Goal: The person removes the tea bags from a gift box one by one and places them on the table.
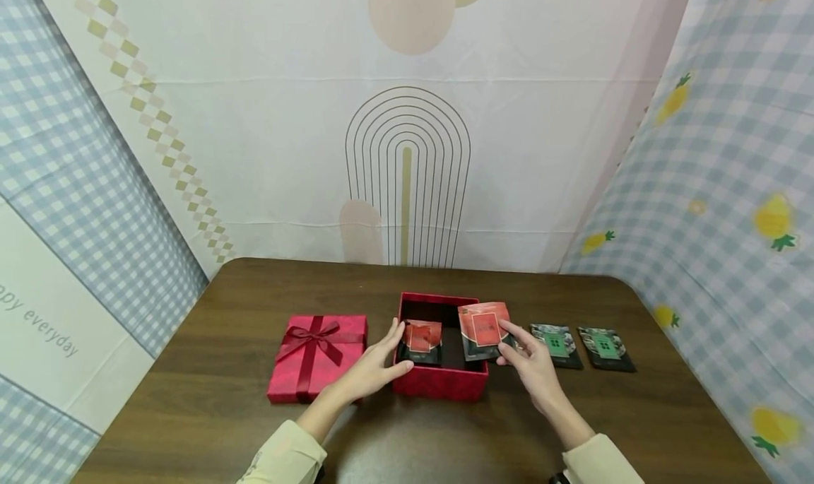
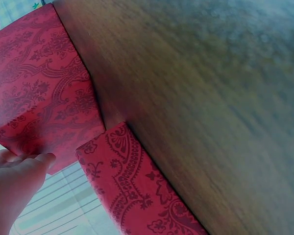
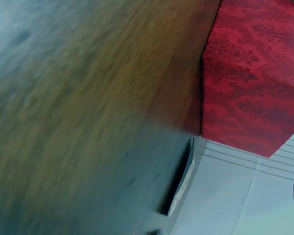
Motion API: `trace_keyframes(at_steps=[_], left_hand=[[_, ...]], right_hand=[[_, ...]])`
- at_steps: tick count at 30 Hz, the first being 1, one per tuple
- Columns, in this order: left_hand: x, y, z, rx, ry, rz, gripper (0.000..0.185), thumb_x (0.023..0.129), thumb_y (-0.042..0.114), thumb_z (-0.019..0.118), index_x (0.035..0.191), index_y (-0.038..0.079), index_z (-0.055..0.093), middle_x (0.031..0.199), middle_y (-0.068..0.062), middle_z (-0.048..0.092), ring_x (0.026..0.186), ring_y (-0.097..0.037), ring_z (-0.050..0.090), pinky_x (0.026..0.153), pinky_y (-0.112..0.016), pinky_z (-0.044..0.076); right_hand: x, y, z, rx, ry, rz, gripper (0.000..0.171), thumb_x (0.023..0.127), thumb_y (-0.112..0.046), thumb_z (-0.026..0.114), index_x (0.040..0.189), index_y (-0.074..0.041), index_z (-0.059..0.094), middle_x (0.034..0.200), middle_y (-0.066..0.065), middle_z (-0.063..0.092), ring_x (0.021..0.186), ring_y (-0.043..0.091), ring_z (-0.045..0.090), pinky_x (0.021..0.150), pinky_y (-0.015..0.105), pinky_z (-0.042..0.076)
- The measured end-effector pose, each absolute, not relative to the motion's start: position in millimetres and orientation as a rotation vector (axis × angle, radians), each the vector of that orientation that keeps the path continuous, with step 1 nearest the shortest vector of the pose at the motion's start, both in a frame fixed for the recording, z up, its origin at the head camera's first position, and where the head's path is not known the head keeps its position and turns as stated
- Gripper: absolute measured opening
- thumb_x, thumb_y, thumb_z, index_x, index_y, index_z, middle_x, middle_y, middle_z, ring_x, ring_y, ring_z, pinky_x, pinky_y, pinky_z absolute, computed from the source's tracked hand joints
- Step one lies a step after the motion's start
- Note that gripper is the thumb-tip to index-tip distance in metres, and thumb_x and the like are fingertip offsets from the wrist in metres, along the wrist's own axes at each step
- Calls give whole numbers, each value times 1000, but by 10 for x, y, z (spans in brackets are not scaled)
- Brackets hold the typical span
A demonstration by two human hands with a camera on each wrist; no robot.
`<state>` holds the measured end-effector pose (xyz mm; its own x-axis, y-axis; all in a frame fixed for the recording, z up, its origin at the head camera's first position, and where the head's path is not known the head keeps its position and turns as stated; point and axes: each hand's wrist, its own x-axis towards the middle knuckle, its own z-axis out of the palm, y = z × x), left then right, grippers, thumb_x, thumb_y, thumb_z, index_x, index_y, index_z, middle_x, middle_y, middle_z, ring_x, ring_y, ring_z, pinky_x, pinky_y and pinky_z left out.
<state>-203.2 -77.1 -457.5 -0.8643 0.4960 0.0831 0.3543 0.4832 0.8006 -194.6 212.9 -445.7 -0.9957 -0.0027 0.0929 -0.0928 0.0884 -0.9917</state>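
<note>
A red gift box (image 1: 439,384) stands uncovered on the table, its outer walls patterned in the left wrist view. Against its left side rests my left hand (image 1: 375,362), fingers extended along the wall and thumb at the front rim. Inside the box's left half sits a red-and-black sachet (image 1: 422,343). My right hand (image 1: 533,364) pinches a second red-and-black sachet (image 1: 485,328) by its right edge, tilted over the box's right half. From the right wrist camera, the patterned box wall (image 3: 255,83) shows, but the held sachet is out of sight.
To the box's left lies the red lid (image 1: 318,357) with a ribbon bow, also seen as a patterned edge (image 2: 137,181) in the left wrist view. Two green-and-black sachets (image 1: 557,345) (image 1: 606,348) lie right of my right hand. A brown wooden table (image 1: 210,371) meets hanging cloths.
</note>
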Motion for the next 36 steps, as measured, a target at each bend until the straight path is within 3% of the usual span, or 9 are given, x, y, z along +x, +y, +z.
trace_keyframes(at_steps=[5,9,18,23,29,32,36], left_hand=[[-2029,-771,-4572,738,2566,1322,73,91,33,54,146,4,15,151,-17,2,134,-31,21,105,-50,24],[-2035,-770,-4576,740,2566,1327,72,92,31,54,146,4,15,151,-17,2,134,-32,21,105,-50,24],[-2033,-772,-4594,741,2555,1330,72,92,32,54,146,4,14,151,-17,2,134,-32,21,105,-51,23],[-2039,-777,-4588,750,2560,1334,73,92,35,53,146,3,15,151,-17,3,134,-32,22,104,-51,23],[-2040,-775,-4587,746,2564,1330,74,91,34,54,146,4,15,151,-17,3,134,-32,21,104,-51,24],[-2040,-777,-4592,745,2566,1325,74,91,35,53,146,4,14,151,-17,2,134,-32,21,105,-51,23],[-2040,-773,-4594,735,2565,1323,72,92,30,54,146,4,14,151,-17,2,134,-32,21,105,-51,23]], right_hand=[[-1897,2206,-4489,116,-2221,2055,46,87,-3,58,130,9,44,112,-24,52,61,8,60,66,20,51],[-1855,2267,-4519,104,-2201,2052,47,88,-6,59,130,9,44,114,-21,53,62,8,60,66,20,51],[-1769,2437,-4562,-6,-2212,2032,40,88,-10,60,127,-9,54,131,1,47,62,7,60,65,19,50],[-1742,2509,-4586,7,-2173,2043,42,88,-7,60,128,-2,51,122,-11,53,61,7,60,64,19,50],[-1720,2586,-4615,-36,-2229,2029,42,87,-8,60,128,-4,51,117,-18,52,62,7,60,64,19,50],[-1726,2608,-4594,-105,-2340,1979,46,88,-9,59,132,-1,46,121,-14,49,64,8,61,66,19,50],[-1734,2634,-4578,-206,-2507,1919,47,91,-6,53,135,3,40,132,10,45,67,8,61,69,20,50]])
